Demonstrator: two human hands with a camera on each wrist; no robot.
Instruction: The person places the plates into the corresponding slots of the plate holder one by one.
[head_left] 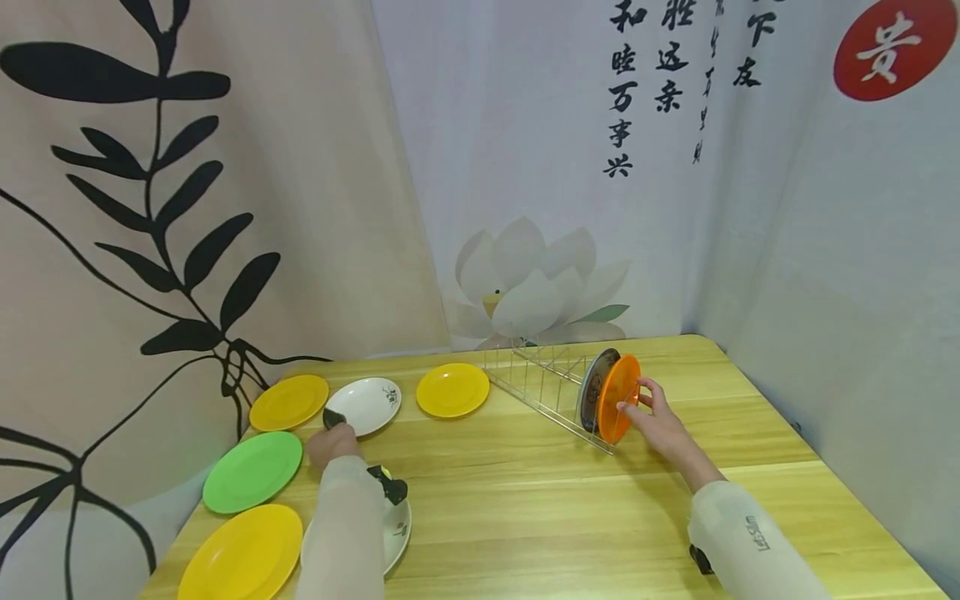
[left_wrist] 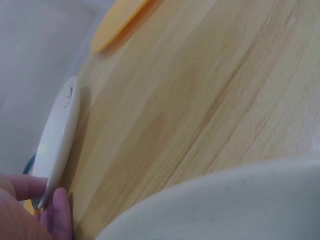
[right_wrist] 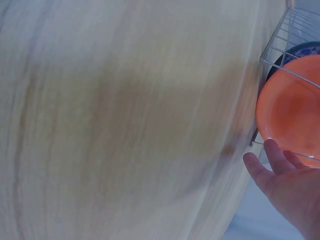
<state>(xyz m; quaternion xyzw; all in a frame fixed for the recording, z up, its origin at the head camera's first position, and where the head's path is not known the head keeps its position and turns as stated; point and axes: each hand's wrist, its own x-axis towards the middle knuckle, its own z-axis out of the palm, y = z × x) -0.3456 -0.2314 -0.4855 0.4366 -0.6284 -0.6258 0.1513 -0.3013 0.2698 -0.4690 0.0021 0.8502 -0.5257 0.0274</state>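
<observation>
In the head view, my left hand (head_left: 333,447) is at the near edge of a small white plate (head_left: 366,407) with a dark printed pattern. The left wrist view shows its thumb and fingers pinching that plate's rim, and the plate (left_wrist: 56,131) is tilted. On the right, an orange plate (head_left: 619,398) stands on edge at the end of a wire dish rack (head_left: 543,404), in front of a dark blue patterned plate (head_left: 592,387). My right hand (head_left: 662,423) is at the orange plate's side; in the right wrist view its extended fingertips are at the plate's edge, not curled round it.
Yellow plates (head_left: 288,402) and a green plate (head_left: 253,472) lie along the table's left side. Another yellow plate (head_left: 452,390) lies left of the rack. A larger white plate (head_left: 397,533) lies partly under my left forearm. Curtains with prints hang behind the wooden table (head_left: 510,517).
</observation>
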